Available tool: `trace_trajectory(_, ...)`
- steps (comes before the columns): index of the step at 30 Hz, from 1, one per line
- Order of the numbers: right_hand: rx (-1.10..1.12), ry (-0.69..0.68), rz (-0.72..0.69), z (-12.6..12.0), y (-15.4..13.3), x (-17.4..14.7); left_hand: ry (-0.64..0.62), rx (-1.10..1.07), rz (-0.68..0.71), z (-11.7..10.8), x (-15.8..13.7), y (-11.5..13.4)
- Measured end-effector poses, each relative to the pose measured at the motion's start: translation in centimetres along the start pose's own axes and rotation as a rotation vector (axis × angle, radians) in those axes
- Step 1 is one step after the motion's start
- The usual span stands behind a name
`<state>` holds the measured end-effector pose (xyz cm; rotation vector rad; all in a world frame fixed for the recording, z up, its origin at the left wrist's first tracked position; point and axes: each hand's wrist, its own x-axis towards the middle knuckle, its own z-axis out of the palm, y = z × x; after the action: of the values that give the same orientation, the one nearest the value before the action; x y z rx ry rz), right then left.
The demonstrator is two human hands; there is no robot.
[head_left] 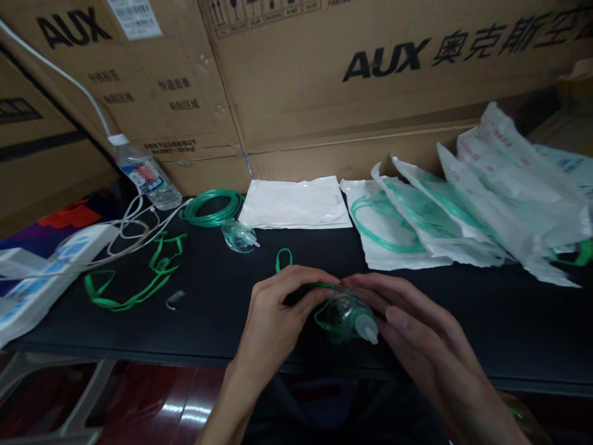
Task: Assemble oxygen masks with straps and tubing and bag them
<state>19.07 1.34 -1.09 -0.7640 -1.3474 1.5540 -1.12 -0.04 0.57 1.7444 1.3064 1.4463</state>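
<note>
A clear green-tinted oxygen mask point(348, 307) with a pale connector is between my hands, near the table's front edge. My left hand point(277, 304) is closed, thumb and index finger pinching a green elastic strap point(278, 262) at the mask's far edge. A loop of that strap stands up behind the fingers. My right hand point(424, 334) curves around the mask's right side, fingertips meeting the left hand's at the strap. Its hold is partly hidden. Another clear mask point(239, 237) lies behind, beside coiled green tubing point(212, 207).
Loose green straps point(134, 303) and a small clear piece point(175, 300) lie left, near a power strip point(60, 272), white cables and a tilted plastic bottle point(147, 175). Flat white packaging point(296, 204) and several packets with green tubing point(417, 213) lie behind. Cardboard boxes point(287, 99) form the back.
</note>
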Motion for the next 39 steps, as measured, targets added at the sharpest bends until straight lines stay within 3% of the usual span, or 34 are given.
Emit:
trace_trajectory(3,-0.121,0.089,-0.005,0.3,0.1,0.4,-0.025,0.013,0.055,0.0,-0.1,-0.2)
trace_trajectory(7,-0.208,0.101,-0.036,1.0,-0.3,0.9,-0.089,0.016,0.085,0.0,-0.3,-0.3)
trace_trajectory(21,-0.189,0.138,-0.054,1.2,-0.6,1.1,-0.153,0.020,0.059,0.2,-0.3,0.0)
trace_trajectory(32,-0.394,0.158,-0.211,1.4,0.8,0.5,-0.273,0.153,-0.055,0.4,0.0,1.0)
trace_trajectory(39,-0.451,0.170,-0.224,1.5,0.7,0.5,-0.241,0.188,-0.051,0.4,0.0,0.9)
